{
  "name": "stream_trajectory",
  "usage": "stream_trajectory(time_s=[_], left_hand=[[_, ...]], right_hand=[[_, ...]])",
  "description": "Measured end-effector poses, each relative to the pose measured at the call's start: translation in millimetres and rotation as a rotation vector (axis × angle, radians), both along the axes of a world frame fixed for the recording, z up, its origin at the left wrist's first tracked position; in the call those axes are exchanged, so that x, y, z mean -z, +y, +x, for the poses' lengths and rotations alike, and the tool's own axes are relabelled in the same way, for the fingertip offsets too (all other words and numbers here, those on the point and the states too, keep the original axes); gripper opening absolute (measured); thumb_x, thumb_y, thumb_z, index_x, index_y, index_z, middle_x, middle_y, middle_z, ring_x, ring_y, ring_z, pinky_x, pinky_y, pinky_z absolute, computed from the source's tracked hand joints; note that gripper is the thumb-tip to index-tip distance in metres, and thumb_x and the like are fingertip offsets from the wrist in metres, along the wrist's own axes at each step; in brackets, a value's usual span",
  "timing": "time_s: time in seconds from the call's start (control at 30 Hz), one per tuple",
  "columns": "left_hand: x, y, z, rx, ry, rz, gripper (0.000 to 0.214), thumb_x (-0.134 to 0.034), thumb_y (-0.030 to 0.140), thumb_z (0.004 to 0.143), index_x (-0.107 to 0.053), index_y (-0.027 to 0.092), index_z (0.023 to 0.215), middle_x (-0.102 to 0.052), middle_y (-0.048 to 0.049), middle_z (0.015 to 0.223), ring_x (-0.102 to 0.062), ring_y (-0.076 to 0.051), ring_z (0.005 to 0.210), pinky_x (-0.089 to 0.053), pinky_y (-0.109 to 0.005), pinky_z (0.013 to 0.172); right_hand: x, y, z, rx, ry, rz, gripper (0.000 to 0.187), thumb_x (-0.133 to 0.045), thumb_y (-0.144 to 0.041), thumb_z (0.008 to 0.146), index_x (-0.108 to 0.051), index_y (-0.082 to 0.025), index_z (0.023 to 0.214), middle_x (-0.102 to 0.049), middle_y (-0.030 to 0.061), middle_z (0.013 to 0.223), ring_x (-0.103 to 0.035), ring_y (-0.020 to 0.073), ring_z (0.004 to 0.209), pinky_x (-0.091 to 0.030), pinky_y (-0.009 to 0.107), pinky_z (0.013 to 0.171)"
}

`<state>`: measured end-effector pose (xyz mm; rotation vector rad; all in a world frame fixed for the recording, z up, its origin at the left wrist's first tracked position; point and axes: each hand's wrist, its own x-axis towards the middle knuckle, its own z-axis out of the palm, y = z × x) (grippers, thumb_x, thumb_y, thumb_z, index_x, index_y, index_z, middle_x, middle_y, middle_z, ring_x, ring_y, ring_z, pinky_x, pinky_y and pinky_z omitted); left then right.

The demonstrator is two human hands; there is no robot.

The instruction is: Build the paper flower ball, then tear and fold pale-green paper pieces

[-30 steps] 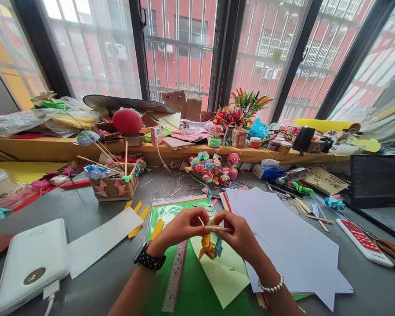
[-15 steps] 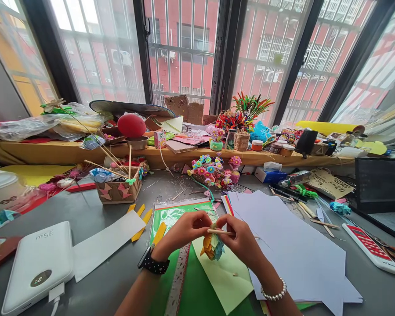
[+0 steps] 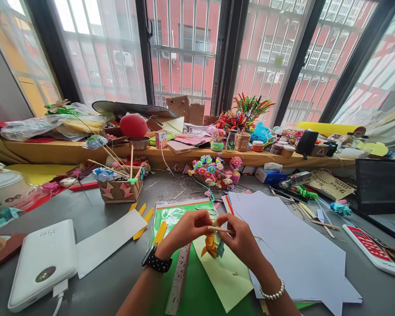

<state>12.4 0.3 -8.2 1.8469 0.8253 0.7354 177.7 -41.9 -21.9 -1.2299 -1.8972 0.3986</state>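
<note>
A folded paper flower (image 3: 213, 246) in orange and pale blue hangs below my fingers, over a pale green sheet (image 3: 228, 285). My left hand (image 3: 191, 229) is closed in a pinch at the top of the flower, near one end of a thin wooden stick (image 3: 219, 229). Held across the flower's top, the stick lies between thumb and fingers of my right hand (image 3: 238, 232), its thin end poking out to the right. The fingers hide exactly where flower and stick meet. Beneath my left wrist runs a patterned ruler (image 3: 178, 281) on a green folder (image 3: 161, 215).
White paper sheets (image 3: 299, 245) lie right, beside a red-and-white calculator (image 3: 371, 248). Left are a power bank (image 3: 42, 263), a white strip (image 3: 108, 241), yellow strips (image 3: 146, 223) and a cardboard box (image 3: 120, 191) with sticks. Pipe-cleaner flowers (image 3: 213, 169) stand at the back below a crowded sill.
The flower has turned a little, showing more orange and less blue. Both hands keep their grip almost in place. The view has shifted slightly.
</note>
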Motion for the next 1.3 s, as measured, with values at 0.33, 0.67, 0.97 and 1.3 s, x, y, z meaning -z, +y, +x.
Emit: stream_trajectory(time_s=[0.33,0.67,0.97,1.3], left_hand=[[-1.0,0.3,1.7,-0.023,0.026,0.033,0.009,-0.054,0.022,0.07,-0.052,0.015,0.065,-0.055,0.0013,0.063,-0.052,-0.012,0.061,-0.041,-0.022,0.056],[3.4,3.7,1.7,-0.028,-0.055,-0.049,0.005,-0.053,0.016,0.068,-0.053,0.015,0.063,-0.055,0.0026,0.061,-0.052,-0.011,0.061,-0.041,-0.022,0.057],[0.0,5.0,-2.7,0.063,-0.043,-0.174,0.019,-0.061,0.03,0.066,-0.055,0.013,0.072,-0.056,0.002,0.065,-0.05,-0.01,0.061,-0.038,-0.021,0.055],[3.7,7.6,-2.0,0.019,-0.014,-0.164,0.013,-0.061,0.023,0.065,-0.054,0.013,0.068,-0.058,0.0,0.067,-0.053,-0.013,0.065,-0.04,-0.023,0.059]], right_hand=[[4.0,1.2,-0.8,-0.016,0.034,0.012,0.02,-0.047,-0.01,0.071,-0.054,-0.02,0.087,-0.059,-0.0005,0.072,-0.048,0.0106,0.055,-0.036,0.019,0.047],[3.6,1.5,-0.4,0.011,0.013,0.02,0.022,-0.044,-0.006,0.069,-0.055,-0.019,0.082,-0.057,-0.0013,0.068,-0.046,0.0103,0.052,-0.034,0.02,0.047],[-1.3,2.8,0.2,-0.03,0.088,-0.049,0.015,-0.048,-0.007,0.07,-0.056,-0.017,0.078,-0.053,-0.0025,0.062,-0.038,0.008,0.048,-0.031,0.019,0.046],[-4.9,2.7,7.0,-0.11,0.082,-0.146,0.03,-0.046,0.0,0.064,-0.058,-0.018,0.084,-0.054,-0.0039,0.064,-0.034,0.0067,0.047,-0.027,0.018,0.044]])
